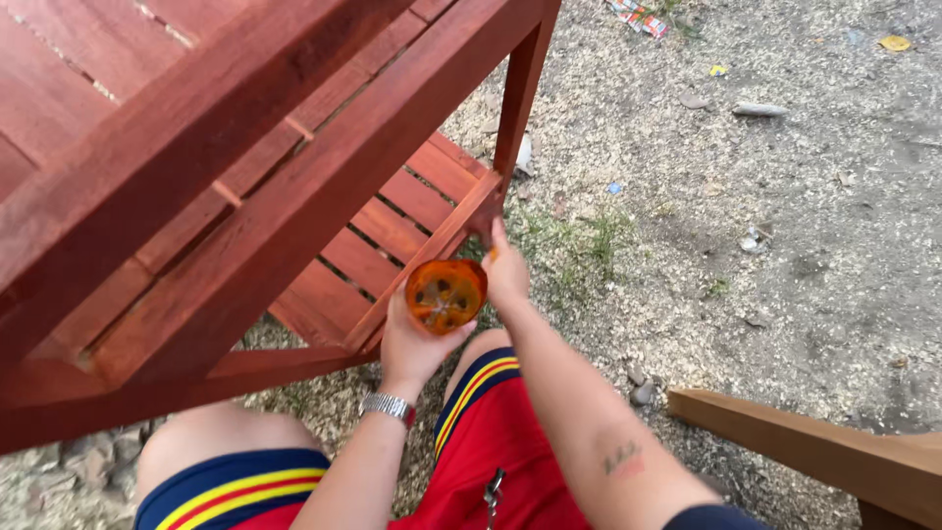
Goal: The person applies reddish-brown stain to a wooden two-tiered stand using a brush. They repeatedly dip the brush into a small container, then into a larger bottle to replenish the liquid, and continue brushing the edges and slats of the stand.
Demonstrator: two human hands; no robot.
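My left hand [417, 339] holds a small round orange container [446, 294] with dark bits inside, just below the lower slatted shelf [392, 231] of a red-stained wooden piece of furniture [245, 167]. A metal watch [388, 405] sits on that wrist. My right hand [505, 270] reaches past the container, fingertips pressed against the shelf's front corner near the leg [518, 93]; something small and orange shows at its fingers, too small to identify.
Bare ground with sawdust, pebbles, a patch of grass [589, 245] and scattered litter [638, 18] lies to the right. An unstained wooden board [814, 456] juts in at the lower right. My knees in red shorts are below.
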